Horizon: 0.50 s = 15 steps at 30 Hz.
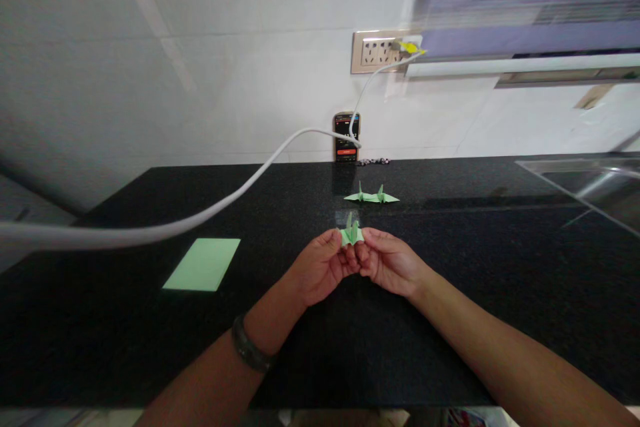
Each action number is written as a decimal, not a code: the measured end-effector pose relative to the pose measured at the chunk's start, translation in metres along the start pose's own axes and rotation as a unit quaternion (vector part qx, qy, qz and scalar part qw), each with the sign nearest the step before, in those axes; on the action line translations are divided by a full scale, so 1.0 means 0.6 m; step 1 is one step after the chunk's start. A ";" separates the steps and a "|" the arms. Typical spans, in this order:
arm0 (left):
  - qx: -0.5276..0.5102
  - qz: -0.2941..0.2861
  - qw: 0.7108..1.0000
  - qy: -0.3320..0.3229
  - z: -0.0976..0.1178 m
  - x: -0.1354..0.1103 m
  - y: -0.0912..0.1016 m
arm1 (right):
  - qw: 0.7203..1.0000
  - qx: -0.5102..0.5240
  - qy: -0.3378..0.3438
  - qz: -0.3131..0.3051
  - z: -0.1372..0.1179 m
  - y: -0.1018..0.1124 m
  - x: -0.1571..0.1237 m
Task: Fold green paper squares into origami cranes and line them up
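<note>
A small green origami crane point(352, 234) is held between my two hands, just above the dark countertop. My left hand point(323, 267) pinches its left side between thumb and fingers. On the other side, my right hand point(391, 260) grips the right side the same way, and the fingertips of both hands meet beneath it. Parts of the wings are hidden behind my thumbs. Beyond my hands, two folded green paper cranes point(371, 197) stand side by side on the counter. To the left lies a stack of square green paper point(204, 264).
A phone point(347, 137) with a lit screen leans against the wall, and a white cable point(240, 190) passes in front of it. Beside it lies a beaded strand point(375, 161). A socket panel point(383, 51) is above. A metal sink point(595, 183) edges the right side of the black countertop point(450, 267).
</note>
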State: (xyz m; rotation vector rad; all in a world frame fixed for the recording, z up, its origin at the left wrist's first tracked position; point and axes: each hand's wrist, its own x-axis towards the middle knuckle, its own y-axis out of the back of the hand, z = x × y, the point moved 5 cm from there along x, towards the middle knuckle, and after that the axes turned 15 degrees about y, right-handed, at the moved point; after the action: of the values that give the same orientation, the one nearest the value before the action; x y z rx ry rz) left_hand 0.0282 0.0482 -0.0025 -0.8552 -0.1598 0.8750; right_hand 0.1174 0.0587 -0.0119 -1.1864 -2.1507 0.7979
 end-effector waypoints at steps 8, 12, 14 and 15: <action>0.001 -0.001 1.000 -0.017 0.000 0.000 0.001 | 1.000 0.007 0.005 0.005 0.002 0.002 0.000; 0.015 0.006 1.000 -0.019 0.003 0.000 0.002 | 1.000 0.005 0.011 0.006 0.001 0.000 0.000; 0.045 0.021 0.999 -0.008 0.004 -0.001 0.005 | 1.000 -0.011 0.007 0.005 0.000 0.002 -0.002; 0.070 0.032 0.997 -0.001 0.003 -0.001 0.007 | 1.000 -0.021 -0.002 0.002 -0.001 0.003 -0.003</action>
State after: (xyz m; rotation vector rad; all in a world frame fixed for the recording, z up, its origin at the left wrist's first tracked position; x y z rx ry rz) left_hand 0.0244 0.0501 -0.0041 -0.7313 -0.0719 0.9347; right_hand 0.1195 0.0580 -0.0131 -1.2112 -2.1789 0.7597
